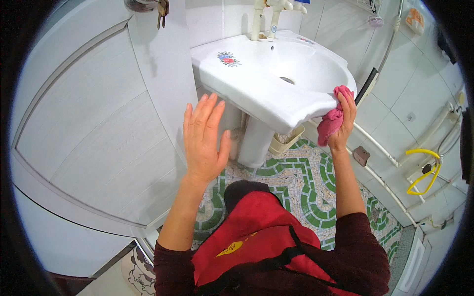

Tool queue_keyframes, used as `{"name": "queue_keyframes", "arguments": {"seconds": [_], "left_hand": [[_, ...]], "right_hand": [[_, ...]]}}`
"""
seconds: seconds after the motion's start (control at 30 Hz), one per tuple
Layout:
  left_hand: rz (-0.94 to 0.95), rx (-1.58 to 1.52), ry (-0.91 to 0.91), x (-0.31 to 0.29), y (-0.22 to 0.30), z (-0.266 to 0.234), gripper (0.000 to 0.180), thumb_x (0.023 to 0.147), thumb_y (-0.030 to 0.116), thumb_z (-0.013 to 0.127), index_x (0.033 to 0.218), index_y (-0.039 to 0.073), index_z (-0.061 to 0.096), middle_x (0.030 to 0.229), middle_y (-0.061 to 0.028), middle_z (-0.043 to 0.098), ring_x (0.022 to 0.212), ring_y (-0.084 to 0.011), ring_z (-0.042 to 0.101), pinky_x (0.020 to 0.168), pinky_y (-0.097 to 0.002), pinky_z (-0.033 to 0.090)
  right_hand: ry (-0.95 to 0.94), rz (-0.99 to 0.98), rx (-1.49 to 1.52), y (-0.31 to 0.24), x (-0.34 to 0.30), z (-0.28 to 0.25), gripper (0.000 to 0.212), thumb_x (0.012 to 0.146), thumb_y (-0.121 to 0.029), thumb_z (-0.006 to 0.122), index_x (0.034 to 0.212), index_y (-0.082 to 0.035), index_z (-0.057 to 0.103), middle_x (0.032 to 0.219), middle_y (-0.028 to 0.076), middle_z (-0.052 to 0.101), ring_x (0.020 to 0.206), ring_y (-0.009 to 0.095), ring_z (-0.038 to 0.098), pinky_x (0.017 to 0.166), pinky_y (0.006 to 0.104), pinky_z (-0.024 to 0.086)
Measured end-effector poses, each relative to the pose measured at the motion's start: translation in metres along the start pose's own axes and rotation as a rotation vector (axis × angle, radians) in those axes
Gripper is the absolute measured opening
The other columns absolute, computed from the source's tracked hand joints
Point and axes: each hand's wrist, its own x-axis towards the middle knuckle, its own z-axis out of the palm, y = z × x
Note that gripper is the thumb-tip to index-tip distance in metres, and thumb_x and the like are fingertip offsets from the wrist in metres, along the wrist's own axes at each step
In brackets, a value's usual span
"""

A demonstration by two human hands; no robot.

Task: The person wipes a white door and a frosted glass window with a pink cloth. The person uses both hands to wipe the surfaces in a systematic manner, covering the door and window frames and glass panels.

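A pink cloth [330, 124] is bunched in my right hand [345, 118], which presses it against the front right rim of a white pedestal sink [296, 101]. Part of the cloth hangs below the rim. My left hand [203, 135] is raised in front of the sink's left side, palm down, with its fingers stretched out and holding nothing. Blue and red flowers decorate the basin's left corner, and a drain hole [287, 80] shows in the bowl. Pale taps and pipes [266, 15] rise behind the basin.
A white door [98, 123] with keys [162, 12] in its lock stands at my left. Under the sink is a cream bin [287, 140] beside the pedestal. White pipes [377, 143] run along the right wall, near a yellow looped object [425, 170]. The floor [316, 197] has green-and-white mosaic.
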Motion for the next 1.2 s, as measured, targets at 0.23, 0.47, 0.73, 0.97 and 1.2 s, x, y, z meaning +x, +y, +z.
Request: {"name": "queue_keyframes", "arguments": {"seconds": [0.23,0.47,0.73,0.97,1.2], "left_hand": [[-0.097,-0.098,0.061,-0.004,0.004,-0.004,0.048,0.085,0.005,0.056,0.132,-0.001,0.047,0.139,-0.0195,0.047,0.132,-0.0366,0.041,0.113,-0.0531,0.023],[-0.217,-0.127,0.075,-0.027,0.007,-0.004,0.048,0.085,0.005,0.056,0.131,-0.001,0.048,0.138,-0.0189,0.048,0.132,-0.0359,0.042,0.113,-0.0512,0.025],[-0.323,-0.231,0.144,-0.034,0.014,-0.008,0.045,0.088,0.008,0.052,0.132,-0.002,0.048,0.139,-0.019,0.047,0.132,-0.0346,0.042,0.113,-0.0442,0.027],[-0.276,-0.051,0.301,-0.003,0.005,-0.049,0.046,0.087,0.008,0.05,0.132,-0.001,0.049,0.142,-0.021,0.043,0.133,-0.0388,0.038,0.112,-0.0478,0.027],[-0.287,0.348,0.103,-0.027,-0.063,-0.015,0.06,0.086,0.006,0.052,0.143,-0.001,0.035,0.149,-0.0253,0.03,0.139,-0.0402,0.029,0.114,-0.048,0.021]], "right_hand": [[-0.13,-0.052,0.22,-0.091,0.0,0.02,0.045,0.083,-0.023,0.057,0.122,-0.001,0.059,0.127,0.016,0.056,0.125,0.036,0.047,0.111,0.0485,0.029],[-0.305,-0.205,0.157,-0.117,0.024,0.006,0.044,0.073,-0.02,0.06,0.113,-0.001,0.066,0.118,0.017,0.062,0.111,0.038,0.056,0.101,0.0459,0.041],[-0.446,-0.382,0.16,-0.171,0.029,0.029,0.043,0.07,-0.007,0.064,0.113,-0.007,0.066,0.117,0.012,0.061,0.108,0.031,0.057,0.096,0.0469,0.043],[-0.072,-0.257,0.474,-0.217,0.049,0.138,0.043,0.077,-0.009,0.06,0.119,-0.007,0.064,0.125,0.011,0.058,0.116,0.03,0.053,0.099,0.0481,0.041],[-0.227,-0.156,0.407,-0.234,0.008,0.229,0.061,0.085,-0.023,0.055,0.142,-0.008,0.042,0.149,0.017,0.035,0.137,0.037,0.032,0.113,0.0547,0.02]]}}
